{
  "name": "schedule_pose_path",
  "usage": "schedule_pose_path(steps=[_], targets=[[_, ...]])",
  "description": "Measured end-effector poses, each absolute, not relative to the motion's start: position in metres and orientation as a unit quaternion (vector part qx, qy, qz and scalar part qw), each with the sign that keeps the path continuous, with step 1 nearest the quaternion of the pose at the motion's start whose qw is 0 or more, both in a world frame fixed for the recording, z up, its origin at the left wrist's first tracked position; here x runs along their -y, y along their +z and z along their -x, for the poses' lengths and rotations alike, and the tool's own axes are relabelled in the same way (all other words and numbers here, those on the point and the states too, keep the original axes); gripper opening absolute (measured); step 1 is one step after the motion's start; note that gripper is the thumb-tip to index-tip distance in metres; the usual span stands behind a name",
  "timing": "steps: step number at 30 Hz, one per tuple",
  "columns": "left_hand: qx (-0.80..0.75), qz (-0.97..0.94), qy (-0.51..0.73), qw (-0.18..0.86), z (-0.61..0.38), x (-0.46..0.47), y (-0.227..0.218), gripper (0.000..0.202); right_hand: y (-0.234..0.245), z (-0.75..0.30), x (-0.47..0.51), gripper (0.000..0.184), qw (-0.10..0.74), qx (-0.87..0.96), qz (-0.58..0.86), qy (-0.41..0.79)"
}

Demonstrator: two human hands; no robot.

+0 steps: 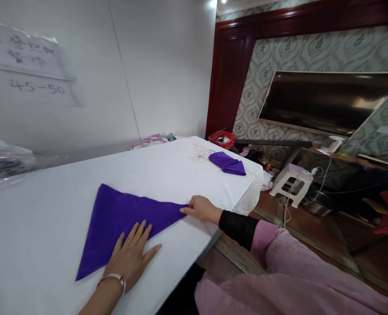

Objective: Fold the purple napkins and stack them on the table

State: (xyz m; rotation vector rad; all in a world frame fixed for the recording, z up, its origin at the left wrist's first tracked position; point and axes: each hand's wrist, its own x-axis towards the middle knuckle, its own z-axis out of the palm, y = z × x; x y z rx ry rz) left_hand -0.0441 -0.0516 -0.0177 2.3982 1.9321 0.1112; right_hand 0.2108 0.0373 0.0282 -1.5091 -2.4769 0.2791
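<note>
Cloth (115,223) in deep purple lies spread on the white tabletop (167,175), near the person's side, in the outline of a long triangle: a broad end to the left, a narrow point to the right.

The left hand (131,256), with a bracelet (124,282) at its wrist, is palm down and open, fingers fairly straight, some of them resting on the cloth near its lower edge; the thumb stands out to the side, over the bare tabletop. It presses rather than grips. The right hand (202,209) is mostly closed, its fingers curled, and seems to pinch the narrow point between thumb and forefinger.

As for progress, the triangle looks to be made and lies mostly smooth, apart from faint creases and a slightly wavy upper edge. A second cloth (226,163) of the same purple rests towards the tabletop's far right corner, folded into a smaller, layered bundle. Beside that, the nearer cloth looks less worked: broad and flat, with no such stacked layers showing. Whether it is doubled underneath, I cannot tell.

Beyond the far corner sits a red basket (232,140); a stool (295,168) stands on the floor to the right.
</note>
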Motion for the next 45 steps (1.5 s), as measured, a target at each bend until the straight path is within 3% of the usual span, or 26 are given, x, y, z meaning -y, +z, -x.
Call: schedule_pose_path(steps=[4,11,19,26,41,45], targets=[[-0.63,-0.774,0.043,0.049,0.039,0.056,-0.012,0.068,0.03,-0.204,-0.035,0.058,0.071,0.84,0.534,0.057],[-0.682,-0.707,0.129,0.136,0.028,0.05,0.013,0.049,0.026,-0.204,-0.03,0.053,0.074,0.845,0.529,0.032],[-0.695,-0.683,0.189,0.122,-0.012,0.025,0.022,0.035,0.024,-0.202,-0.025,0.053,0.077,0.839,0.538,0.022],[-0.709,-0.67,0.181,0.129,-0.018,0.023,0.012,0.025,0.023,-0.203,-0.022,0.039,0.071,0.838,0.541,0.018],[-0.676,-0.694,0.207,0.132,0.05,0.04,0.003,0.017,0.01,-0.23,-0.035,0.012,0.158,0.814,0.543,0.131],[-0.688,-0.682,0.218,0.116,0.072,0.049,-0.001,0.016,0.01,-0.232,-0.033,0.017,0.167,0.81,0.546,0.132]])
